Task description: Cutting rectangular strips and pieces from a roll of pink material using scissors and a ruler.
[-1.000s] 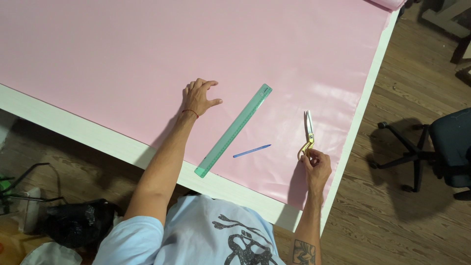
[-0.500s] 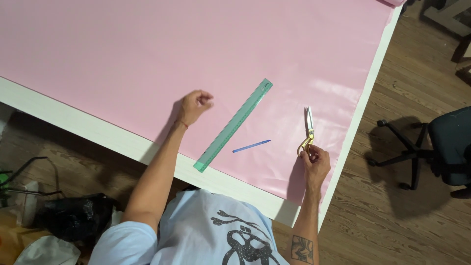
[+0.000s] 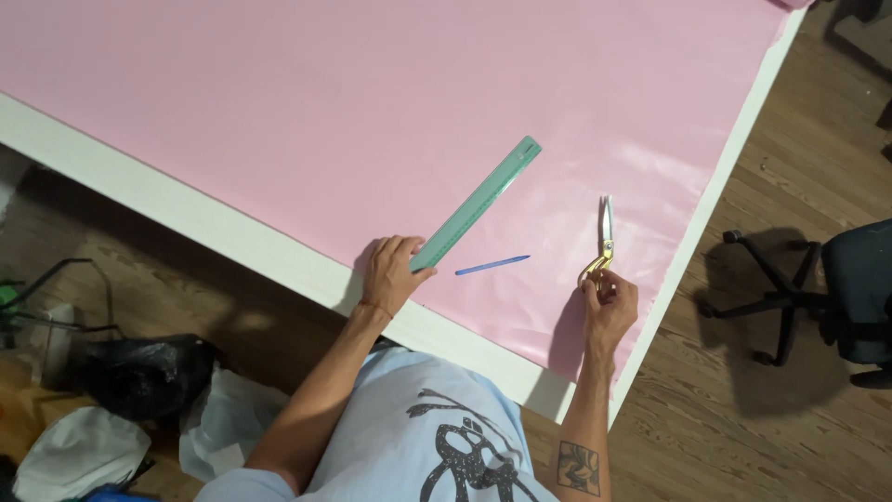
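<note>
We begin with the biggest thing in view: the pink sheet (image 3: 372, 112), spread flat over the white table (image 3: 186, 209) and running almost to its right edge. It looks smooth and slippery, so, in our judgement, any pull on it should be gentle and kept flat to avoid wrinkles.

Next comes the green ruler (image 3: 476, 204), lying diagonally on the sheet, its far end pointing up and to the right. Our left hand (image 3: 390, 274) has closed its fingers around the ruler's near end, at the table's front edge. To place it well, we would lift or slide it without dragging the sheet, then press it down along its whole length.

The scissors (image 3: 604, 237) rest on the sheet near the right edge, blades together and pointing away from us. Our right hand (image 3: 609, 302) curls around the gold handles; we cannot tell whether the fingers sit through the loops. We would keep the blades shut until the ruler is settled.

Smallest is the blue pencil (image 3: 492, 265), loose between ruler and scissors, touching neither.
</note>
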